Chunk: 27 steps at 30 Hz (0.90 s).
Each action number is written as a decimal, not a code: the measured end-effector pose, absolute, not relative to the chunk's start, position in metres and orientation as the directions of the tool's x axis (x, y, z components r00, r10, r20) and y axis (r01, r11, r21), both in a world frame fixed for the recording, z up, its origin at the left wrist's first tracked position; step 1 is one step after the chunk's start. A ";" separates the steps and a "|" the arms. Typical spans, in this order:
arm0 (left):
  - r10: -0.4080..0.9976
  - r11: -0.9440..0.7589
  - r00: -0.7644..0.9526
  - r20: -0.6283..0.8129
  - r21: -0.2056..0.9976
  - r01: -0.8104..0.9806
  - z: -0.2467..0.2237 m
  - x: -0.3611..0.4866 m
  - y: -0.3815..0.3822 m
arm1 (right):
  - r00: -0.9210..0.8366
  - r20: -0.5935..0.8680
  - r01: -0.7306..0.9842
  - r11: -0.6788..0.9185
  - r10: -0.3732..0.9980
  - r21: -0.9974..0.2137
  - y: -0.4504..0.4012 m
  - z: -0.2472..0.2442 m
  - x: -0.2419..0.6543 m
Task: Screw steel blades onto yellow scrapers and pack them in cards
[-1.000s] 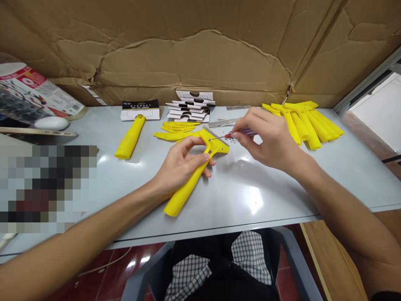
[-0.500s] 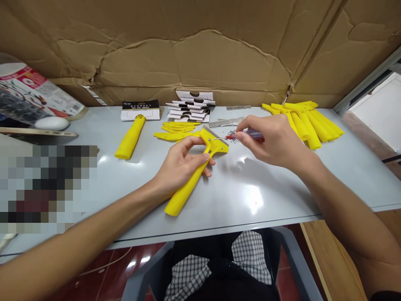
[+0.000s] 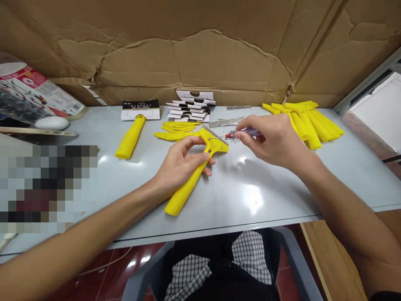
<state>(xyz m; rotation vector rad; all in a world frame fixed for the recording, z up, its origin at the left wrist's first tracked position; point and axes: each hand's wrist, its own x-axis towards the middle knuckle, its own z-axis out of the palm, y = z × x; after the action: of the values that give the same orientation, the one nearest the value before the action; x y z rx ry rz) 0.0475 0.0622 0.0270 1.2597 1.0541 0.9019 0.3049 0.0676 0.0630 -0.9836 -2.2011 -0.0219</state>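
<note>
A yellow scraper (image 3: 188, 188) is gripped in my left hand (image 3: 183, 165), its handle slanting down to the left and its wide head up at the right. Two screws show on the head, with a metal blade along its far edge. My right hand (image 3: 272, 136) pinches the handle of a screwdriver (image 3: 228, 135), whose thin shaft points left. The tip of the shaft meets the left screw (image 3: 209, 139) on the scraper's head. Small loose screws (image 3: 234, 141) lie on the table just beyond, partly behind the screwdriver.
Behind the scraper lie thin yellow pieces (image 3: 178, 126), folded cards (image 3: 191, 106) and metal blades (image 3: 228, 121). Another yellow handle (image 3: 130, 138) sits to the left by a black and white card (image 3: 140, 110). Several yellow handles (image 3: 308, 121) are piled right. Cardboard (image 3: 200, 54) stands behind.
The screwdriver handle has turned slightly in my right hand, with its tip staying at the same screw. My left hand and the scraper have hardly moved.
</note>
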 end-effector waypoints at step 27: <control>0.951 0.113 0.284 -0.123 0.992 0.054 0.027 0.047 0.062 | -0.412 0.645 0.682 0.687 0.644 -0.251 0.068 0.067 0.305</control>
<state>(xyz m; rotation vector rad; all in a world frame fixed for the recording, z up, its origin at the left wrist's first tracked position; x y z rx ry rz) 0.0470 0.0624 0.0265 1.2716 1.0726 0.8907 0.3051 0.0675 0.0667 -1.0119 -2.1525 -0.0656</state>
